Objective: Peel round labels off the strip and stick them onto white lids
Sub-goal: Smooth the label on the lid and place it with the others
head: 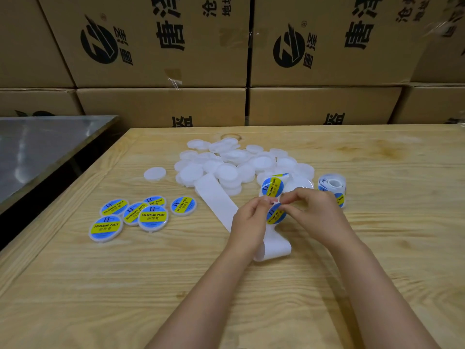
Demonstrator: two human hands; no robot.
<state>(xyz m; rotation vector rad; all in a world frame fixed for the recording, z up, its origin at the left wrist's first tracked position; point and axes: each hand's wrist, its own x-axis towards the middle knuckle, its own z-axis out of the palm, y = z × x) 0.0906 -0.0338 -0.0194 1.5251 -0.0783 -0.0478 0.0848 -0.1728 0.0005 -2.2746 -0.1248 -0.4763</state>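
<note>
My left hand [247, 219] grips the white backing strip [217, 195] where a round blue and yellow label [276, 214] sits. My right hand [310, 209] pinches the upper edge of that label, which is partly lifted off the strip. Another label [272, 186] shows on the strip just above my fingers. The bare strip trails left toward the heap of plain white lids [226, 165] and curls under my wrists. A roll of labels [332, 187] stands right of my right hand. Several labelled lids [153, 217] lie at the left.
The wooden table [125, 285] carries everything. One white lid [154, 173] lies apart, left of the heap. A metal tabletop [37, 152] adjoins at the far left. Stacked cardboard boxes [161, 46] wall off the back.
</note>
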